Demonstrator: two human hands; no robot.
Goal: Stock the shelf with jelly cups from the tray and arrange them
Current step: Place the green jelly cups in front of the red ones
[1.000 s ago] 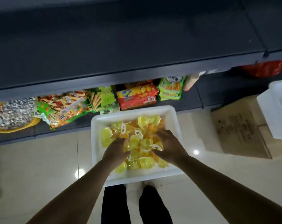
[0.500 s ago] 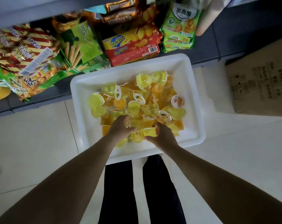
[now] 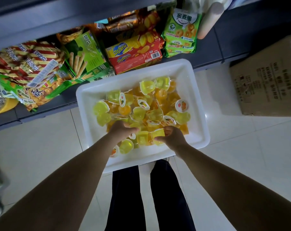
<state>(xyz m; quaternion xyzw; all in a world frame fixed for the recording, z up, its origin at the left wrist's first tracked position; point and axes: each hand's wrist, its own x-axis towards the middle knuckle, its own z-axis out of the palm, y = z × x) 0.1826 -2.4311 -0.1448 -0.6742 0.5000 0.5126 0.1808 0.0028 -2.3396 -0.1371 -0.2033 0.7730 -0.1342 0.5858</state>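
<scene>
A white plastic tray [image 3: 198,97] sits on the floor in front of the bottom shelf [image 3: 208,50], holding several yellow and orange jelly cups [image 3: 151,110]. Both hands are in the tray's near end. My left hand [image 3: 120,130] is cupped over cups there, fingers curled down into the pile; what it holds is hidden under the palm. My right hand [image 3: 172,138] grips a yellow jelly cup [image 3: 158,135] between thumb and fingers. More yellow cups [image 3: 126,145] lie between and below the hands.
The dark bottom shelf carries snack packs: a red Zecheese box [image 3: 134,57], green biscuit-stick boxes [image 3: 86,54], green cracker bags [image 3: 181,35], striped bags [image 3: 29,59]. A cardboard box [image 3: 266,77] stands on the tiled floor at right. My legs [image 3: 148,197] are below the tray.
My head dropped closer to the tray. Both hands pulled from the middle of the pile to its near end, and my right hand has closed on a yellow cup.
</scene>
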